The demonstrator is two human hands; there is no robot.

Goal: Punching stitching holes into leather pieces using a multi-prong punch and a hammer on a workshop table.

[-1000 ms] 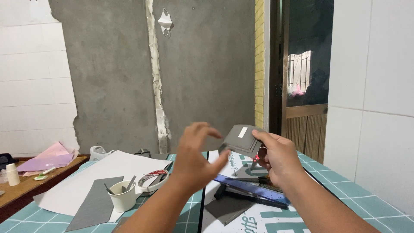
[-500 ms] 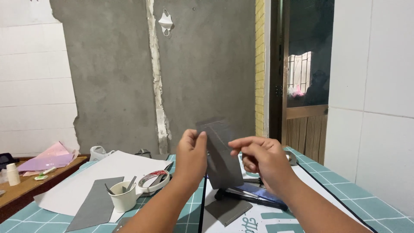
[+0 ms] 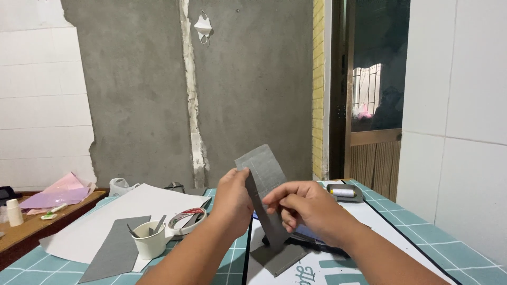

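Both my hands hold one grey cardboard strip (image 3: 263, 174) upright above the tiled table (image 3: 422, 221). My left hand (image 3: 231, 199) grips its left edge. My right hand (image 3: 306, 208) pinches its right edge lower down. The strip's lower end reaches toward a grey cardboard piece (image 3: 278, 257) lying flat on a white printed sheet (image 3: 369, 216). Something blue (image 3: 311, 236) lies under my right hand, mostly hidden.
A white paper cup with tools (image 3: 149, 238) stands on a large white sheet (image 3: 113, 216), beside a grey sheet (image 3: 113, 248) and a tape roll (image 3: 186, 219). A small tray with a spool (image 3: 344, 192) sits behind. A wooden bench (image 3: 31, 221) with pink paper (image 3: 58, 192) lies left.
The grey piece was held folded small in my right hand; now it stands as a long upright strip, and my left hand has come in and gripped its left edge.
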